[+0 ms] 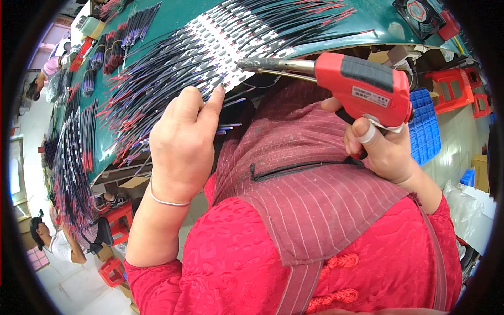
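Left hand [181, 142] pinches wire ends [231, 100] at the table's [336, 31] near edge; right hand [380, 147] clenches the red soldering gun [362, 86], tip pointing left at them.

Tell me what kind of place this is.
Likely a small electronics assembly workshop: a green bench covered in rows of red and black wires, a red soldering gun in the right hand, another worker nearby.
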A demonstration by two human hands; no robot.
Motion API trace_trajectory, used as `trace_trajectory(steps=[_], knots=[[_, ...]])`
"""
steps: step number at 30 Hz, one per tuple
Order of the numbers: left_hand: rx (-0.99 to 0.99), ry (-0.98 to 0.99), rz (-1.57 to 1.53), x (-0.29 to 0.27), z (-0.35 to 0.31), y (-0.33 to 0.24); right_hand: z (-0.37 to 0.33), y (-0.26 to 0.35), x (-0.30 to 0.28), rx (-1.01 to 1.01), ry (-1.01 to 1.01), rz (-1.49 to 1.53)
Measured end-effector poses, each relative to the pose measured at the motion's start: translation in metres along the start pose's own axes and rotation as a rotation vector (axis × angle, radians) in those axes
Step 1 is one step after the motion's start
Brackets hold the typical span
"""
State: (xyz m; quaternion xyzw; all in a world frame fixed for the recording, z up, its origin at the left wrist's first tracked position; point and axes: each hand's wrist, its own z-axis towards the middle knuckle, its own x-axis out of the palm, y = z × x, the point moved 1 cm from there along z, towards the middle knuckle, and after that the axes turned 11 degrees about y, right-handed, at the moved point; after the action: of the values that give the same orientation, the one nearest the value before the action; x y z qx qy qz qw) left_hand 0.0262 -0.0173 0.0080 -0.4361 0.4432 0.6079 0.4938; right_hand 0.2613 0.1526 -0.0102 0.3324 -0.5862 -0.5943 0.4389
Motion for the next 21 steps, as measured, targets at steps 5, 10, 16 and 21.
trace_trajectory(steps=[5, 10, 16, 21], knots=[[0.017, -0.081, -0.049, 0.0006, 0.0021, 0.0052, -0.0015, 0.0022, -0.0027, 0.002, 0.032, -0.058], [0.014, -0.175, -0.071, 0.0067, 0.0071, 0.0037, -0.0027, 0.0025, -0.0007, -0.022, 0.0, -0.046], [-0.011, -0.13, -0.04, 0.0044, 0.0054, 0.0015, -0.0045, 0.0058, -0.003, -0.026, 0.032, -0.099], [-0.049, -0.146, -0.04, 0.006, 0.0052, 0.0022, -0.007, 0.0042, -0.005, 0.021, 0.094, -0.14]])
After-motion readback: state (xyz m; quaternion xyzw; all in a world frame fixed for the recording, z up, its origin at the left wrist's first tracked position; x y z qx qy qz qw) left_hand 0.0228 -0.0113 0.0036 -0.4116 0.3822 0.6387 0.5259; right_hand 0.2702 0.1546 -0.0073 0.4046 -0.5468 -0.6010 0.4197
